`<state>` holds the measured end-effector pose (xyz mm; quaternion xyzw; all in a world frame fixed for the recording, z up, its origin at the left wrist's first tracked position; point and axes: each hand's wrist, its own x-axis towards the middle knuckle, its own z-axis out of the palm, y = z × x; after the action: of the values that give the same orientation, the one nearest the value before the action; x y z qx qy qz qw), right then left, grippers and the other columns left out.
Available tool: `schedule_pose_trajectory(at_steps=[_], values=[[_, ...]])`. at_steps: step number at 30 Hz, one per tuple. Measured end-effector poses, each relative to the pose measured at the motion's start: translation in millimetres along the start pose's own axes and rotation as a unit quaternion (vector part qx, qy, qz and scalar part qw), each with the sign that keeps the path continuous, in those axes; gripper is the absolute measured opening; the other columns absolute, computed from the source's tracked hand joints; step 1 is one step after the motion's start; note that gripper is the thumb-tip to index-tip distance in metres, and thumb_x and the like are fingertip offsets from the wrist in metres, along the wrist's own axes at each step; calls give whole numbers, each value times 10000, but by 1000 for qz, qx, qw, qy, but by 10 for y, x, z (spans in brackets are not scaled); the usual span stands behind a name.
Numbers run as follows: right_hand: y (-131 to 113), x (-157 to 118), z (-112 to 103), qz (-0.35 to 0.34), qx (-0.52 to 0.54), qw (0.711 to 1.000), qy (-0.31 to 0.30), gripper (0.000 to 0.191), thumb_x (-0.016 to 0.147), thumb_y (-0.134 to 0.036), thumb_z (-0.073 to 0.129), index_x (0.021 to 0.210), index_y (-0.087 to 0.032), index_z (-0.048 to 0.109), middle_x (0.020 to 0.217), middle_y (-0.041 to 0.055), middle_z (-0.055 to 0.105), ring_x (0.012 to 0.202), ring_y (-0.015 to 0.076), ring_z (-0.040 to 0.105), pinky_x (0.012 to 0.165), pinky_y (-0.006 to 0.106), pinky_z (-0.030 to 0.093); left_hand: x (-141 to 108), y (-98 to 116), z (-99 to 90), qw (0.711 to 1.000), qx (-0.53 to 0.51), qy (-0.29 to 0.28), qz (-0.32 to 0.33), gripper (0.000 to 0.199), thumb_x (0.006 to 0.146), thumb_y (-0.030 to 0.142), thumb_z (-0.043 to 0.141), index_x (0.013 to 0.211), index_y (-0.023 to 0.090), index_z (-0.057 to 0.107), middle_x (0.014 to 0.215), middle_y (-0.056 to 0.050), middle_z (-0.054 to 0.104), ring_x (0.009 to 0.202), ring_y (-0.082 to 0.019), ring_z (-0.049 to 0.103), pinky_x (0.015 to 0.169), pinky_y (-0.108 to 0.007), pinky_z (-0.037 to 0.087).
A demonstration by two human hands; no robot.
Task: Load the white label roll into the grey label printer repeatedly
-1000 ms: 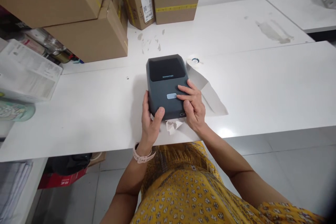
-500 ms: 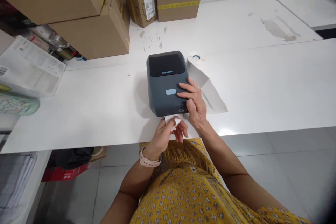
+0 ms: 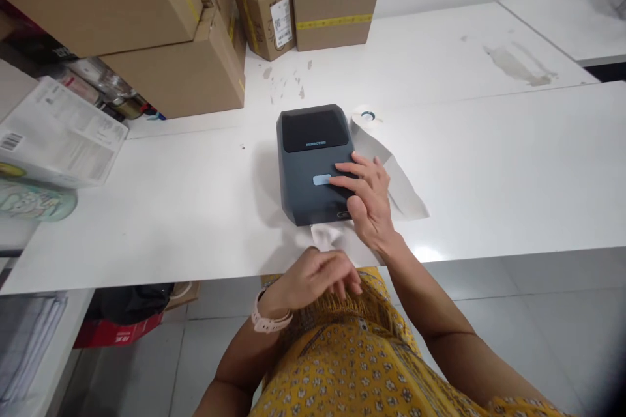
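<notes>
A dark grey-blue label printer (image 3: 315,163) with a glossy black window and a pale blue button (image 3: 321,180) stands on the white table. My right hand (image 3: 372,199) lies over its right front side, fingers spread, with one fingertip at the button's right end. Out of the printer's front edge comes a creased piece of white paper (image 3: 325,234). Just in front of that paper, over the table's edge, is my left hand (image 3: 317,277), wearing a pink wristband. Its fingers are loosely bent, hang downward and show nothing between them; they are slightly blurred.
Right of the printer lie a small roll (image 3: 368,116) and a long strip of white backing paper (image 3: 403,186). Cardboard boxes (image 3: 335,3) stand at the back and a larger stack (image 3: 180,71) at left. A white carton (image 3: 63,133) and a green bottle (image 3: 39,199) are far left.
My left hand has let go of the paper and drawn back toward my body. My right forefinger has moved onto the button's edge. The view has tipped slightly.
</notes>
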<state>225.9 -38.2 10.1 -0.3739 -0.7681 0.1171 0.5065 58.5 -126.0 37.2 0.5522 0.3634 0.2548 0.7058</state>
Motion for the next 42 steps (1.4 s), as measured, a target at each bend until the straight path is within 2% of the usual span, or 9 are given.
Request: schedule_pose_trajectory(at_steps=[2, 4, 10, 13, 20, 23, 27, 36, 42], values=[[-49, 81, -80, -15, -49, 998, -40, 424, 1114, -499, 318, 1243, -346, 691, 1333, 18, 699, 1445, 285, 524, 1318, 615, 148, -161, 162, -106, 994, 102, -32, 31, 331, 1022, 421, 559, 990, 189, 794, 899, -102, 833, 714, -176, 763, 633, -265, 557], [-107, 180, -157, -31, -78, 994, -71, 381, 1104, -502, 370, 1210, -363, 708, 1374, 0, 689, 1470, 297, 496, 1329, 620, 83, -294, 313, -238, 987, 143, 28, 62, 257, 1006, 381, 604, 997, 228, 810, 857, -71, 833, 701, -182, 771, 637, -280, 578], [-240, 432, -203, -70, -108, 984, -123, 276, 1064, -496, 518, 994, -300, 698, 1413, -13, 699, 1545, 327, 421, 1338, 638, 14, -230, 500, -703, 879, 191, 386, 204, 243, 1003, 393, 628, 930, 230, 794, 779, -29, 801, 633, -137, 723, 628, -268, 605], [-214, 462, -127, -84, -106, 982, -134, 285, 1077, -461, 507, 924, -269, 651, 1385, 1, 728, 1540, 306, 442, 1337, 627, 39, 6, 447, -900, 837, 195, 454, 234, 261, 991, 410, 640, 915, 197, 771, 753, -18, 783, 621, -119, 703, 605, -241, 583], [28, 71, -99, -11, -6, 996, -89, 346, 1078, -508, 458, 1314, -315, 623, 1632, 71, 511, 1558, 325, 411, 1280, 662, 255, 333, 64, -1138, 853, 129, 472, 181, 322, 929, 465, 701, 1094, 197, 768, 1115, -85, 798, 987, -189, 746, 759, -270, 612], [115, -164, -128, 48, 55, 996, -47, 638, 1039, -631, 456, 1600, -335, 385, 1759, 105, 276, 1612, 347, 304, 1234, 646, 384, 340, -15, -1176, 880, 117, 423, 180, 481, 928, 546, 681, 1281, 222, 716, 1354, -119, 734, 1253, -261, 688, 925, -348, 620], [91, -183, -175, 38, 65, 996, -42, 861, 1006, -693, 464, 1705, -320, 127, 1795, 102, 146, 1646, 367, 198, 1298, 652, 298, 352, -18, -1176, 890, 93, 398, 204, 551, 958, 607, 614, 1389, 266, 657, 1518, -97, 638, 1435, -284, 572, 1095, -408, 560], [2, 899, -224, -94, 6, 996, -1, 769, 1025, -736, 312, 1682, -372, 143, 1787, 51, 171, 1648, 366, 189, 1323, 615, 269, 435, -111, -1089, 899, 123, 393, 147, 642, 927, 566, 684, 1491, 291, 548, 1537, -132, 597, 1373, -323, 603, 1022, -421, 575], [100, 1704, -130, -83, -14, 996, 40, 624, 1049, -708, 267, 1598, -416, 319, 1616, 48, 479, 1487, 313, 501, 1216, 505, 455, 438, -82, -1085, 901, 114, 394, 145, 638, 911, 488, 719, 1481, 262, 542, 1574, -145, 555, 1385, -316, 585, 1035, -423, 562]])
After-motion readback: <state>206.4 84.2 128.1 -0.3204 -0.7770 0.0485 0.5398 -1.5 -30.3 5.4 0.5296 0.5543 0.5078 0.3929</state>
